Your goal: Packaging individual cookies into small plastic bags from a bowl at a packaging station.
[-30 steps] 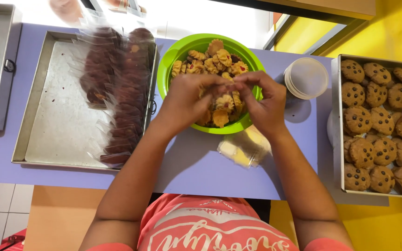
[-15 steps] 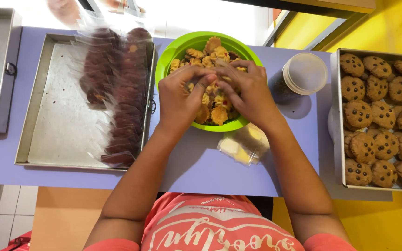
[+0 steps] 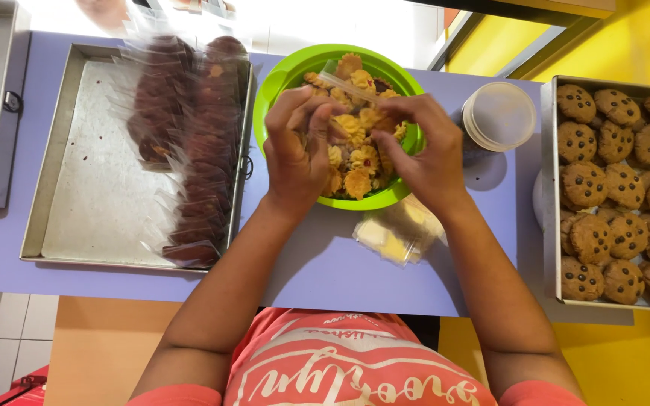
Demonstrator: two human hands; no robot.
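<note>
Over the green bowl [image 3: 280, 75] of yellow cookies [image 3: 359, 180], far of the loose clear sleeves [image 3: 396, 234], my left hand [image 3: 295, 154] and right hand [image 3: 423, 154] both pinch one clear plastic sleeve [image 3: 347, 83] between closed fingertips.

Bowl [image 3: 280, 75] between two trays [image 3: 77, 218]

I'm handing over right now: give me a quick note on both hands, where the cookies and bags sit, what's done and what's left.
Left hand and right hand: both over the green bowl of yellow cookies, pinching a clear bag together.
Done: bagged dark cookies lined up on the metal tray.
Left: the bowl is nearly full; empty bags lie just below it; the chocolate chip cookies on the right are unbagged.
</note>
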